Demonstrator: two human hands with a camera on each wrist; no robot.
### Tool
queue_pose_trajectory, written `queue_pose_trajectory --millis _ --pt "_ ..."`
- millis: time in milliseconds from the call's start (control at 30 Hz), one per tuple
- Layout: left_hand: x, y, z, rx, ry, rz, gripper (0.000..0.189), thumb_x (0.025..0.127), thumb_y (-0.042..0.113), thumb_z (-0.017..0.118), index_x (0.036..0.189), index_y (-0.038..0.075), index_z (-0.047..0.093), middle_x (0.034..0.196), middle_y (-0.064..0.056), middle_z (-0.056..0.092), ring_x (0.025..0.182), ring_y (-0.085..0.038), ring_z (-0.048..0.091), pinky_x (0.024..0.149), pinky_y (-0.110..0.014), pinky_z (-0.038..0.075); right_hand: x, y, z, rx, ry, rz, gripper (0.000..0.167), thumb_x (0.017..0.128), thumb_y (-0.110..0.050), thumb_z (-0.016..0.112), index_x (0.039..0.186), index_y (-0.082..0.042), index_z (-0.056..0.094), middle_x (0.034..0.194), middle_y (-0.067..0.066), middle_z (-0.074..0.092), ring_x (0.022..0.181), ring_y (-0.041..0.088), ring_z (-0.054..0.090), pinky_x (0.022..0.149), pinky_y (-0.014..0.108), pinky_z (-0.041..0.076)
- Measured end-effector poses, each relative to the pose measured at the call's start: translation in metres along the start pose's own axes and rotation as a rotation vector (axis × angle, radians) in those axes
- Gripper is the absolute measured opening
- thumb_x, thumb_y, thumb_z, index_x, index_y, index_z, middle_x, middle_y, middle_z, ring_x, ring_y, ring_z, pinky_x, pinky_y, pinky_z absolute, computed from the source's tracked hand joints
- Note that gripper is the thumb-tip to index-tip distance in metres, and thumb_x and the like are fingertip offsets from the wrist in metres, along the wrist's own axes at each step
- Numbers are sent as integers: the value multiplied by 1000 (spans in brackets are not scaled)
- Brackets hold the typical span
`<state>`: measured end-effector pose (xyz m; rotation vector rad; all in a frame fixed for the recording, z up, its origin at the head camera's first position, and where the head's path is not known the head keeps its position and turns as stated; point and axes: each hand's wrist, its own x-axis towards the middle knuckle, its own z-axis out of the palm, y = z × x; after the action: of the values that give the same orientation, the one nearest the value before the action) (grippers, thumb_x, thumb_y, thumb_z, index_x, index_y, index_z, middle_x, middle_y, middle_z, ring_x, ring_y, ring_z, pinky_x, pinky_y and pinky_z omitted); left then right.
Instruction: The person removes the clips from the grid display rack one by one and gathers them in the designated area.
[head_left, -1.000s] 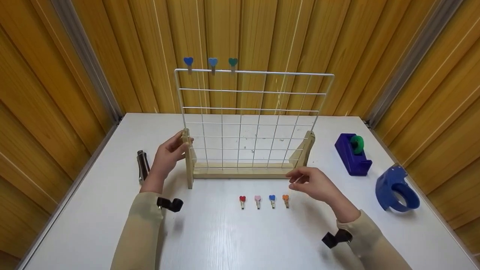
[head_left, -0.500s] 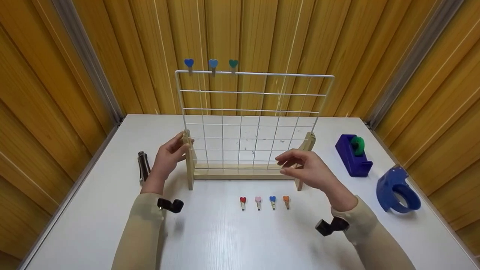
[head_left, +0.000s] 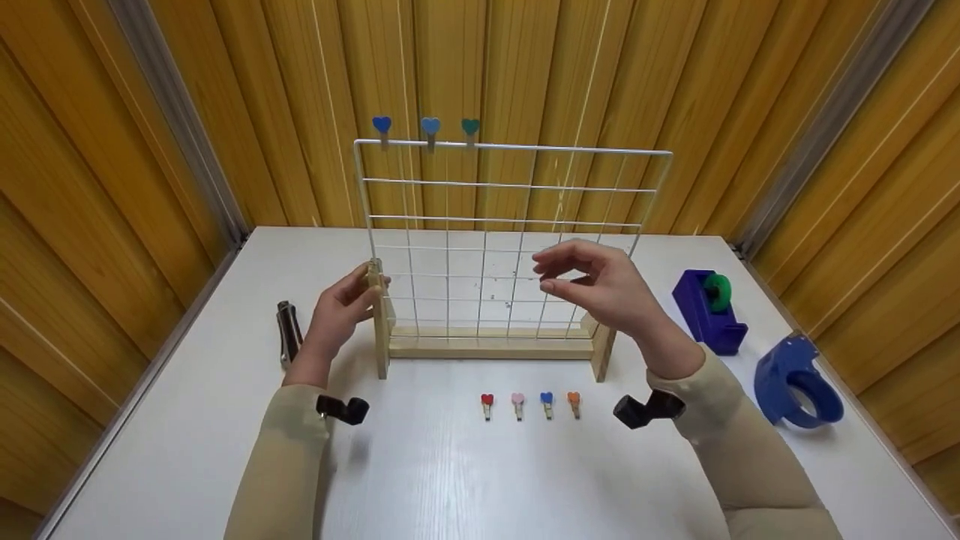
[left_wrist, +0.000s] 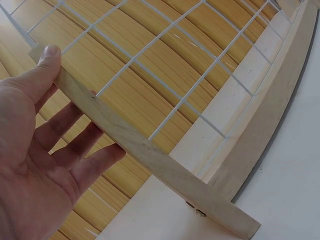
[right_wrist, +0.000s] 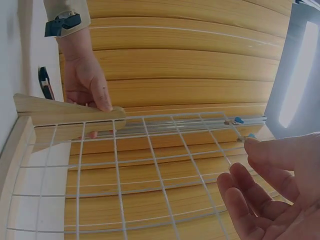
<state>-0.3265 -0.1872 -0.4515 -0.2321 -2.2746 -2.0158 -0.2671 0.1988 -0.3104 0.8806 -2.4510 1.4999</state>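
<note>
A white wire grid rack [head_left: 517, 147] stands upright in a wooden base [head_left: 491, 347]. My left hand [head_left: 335, 311] grips the rack's left wooden side post [left_wrist: 125, 137], thumb on one side and fingers on the other. My right hand [head_left: 600, 289] hovers in front of the grid's right half, fingers loosely bent, thumb apart from them and nothing seen between. Three heart clothespins sit on the top wire: dark blue [head_left: 382, 125], light blue [head_left: 430, 126] and green [head_left: 470, 127]. On the table lie red [head_left: 487, 405], pink [head_left: 518, 405], blue [head_left: 547, 404] and orange [head_left: 574, 404] heart clothespins in a row.
A dark-handled stapler-like tool [head_left: 288, 334] lies left of the left hand. To the right stand a purple tape dispenser [head_left: 705, 315] with a green roll and a blue tape cutter [head_left: 795, 382]. Wood-patterned walls [head_left: 480, 75] enclose the white table [head_left: 450, 480].
My right hand has risen from near the clothespin row and base, moving up and slightly left before the grid. The left hand keeps its grip on the post.
</note>
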Motion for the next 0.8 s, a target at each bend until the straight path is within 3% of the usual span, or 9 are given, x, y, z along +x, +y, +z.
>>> queue_pose_trajectory --millis 233,433,600,800 --pt "1 1 2 -22 0 1 60 103 21 64 159 20 41 148 -15 60 133 -24 59 101 -34 59 31 -33 -8 33 49 -81 28 93 0 72 121 2 70 113 16 73 102 11 69 85 22 61" --pt "1 1 2 -3 -3 -2 60 104 25 64 159 20 41 149 -14 59 137 -27 56 102 -33 58 59 -54 -11 85 85 -161 27 92 1 73 118 6 70 110 15 74 100 13 70 86 23 60" --pt "0 0 3 -1 0 -6 60 104 26 63 159 21 41 149 -15 59 138 -28 56 104 -35 57 84 -67 -14 117 107 -224 26 90 3 73 116 7 70 104 8 76 97 14 70 92 26 57" --pt "2 0 3 -2 1 -1 60 103 26 64 159 20 41 149 -14 60 138 -30 56 104 -38 57 112 -79 -17 97 130 -206 27 91 1 74 117 6 69 105 1 75 99 15 69 97 29 56"
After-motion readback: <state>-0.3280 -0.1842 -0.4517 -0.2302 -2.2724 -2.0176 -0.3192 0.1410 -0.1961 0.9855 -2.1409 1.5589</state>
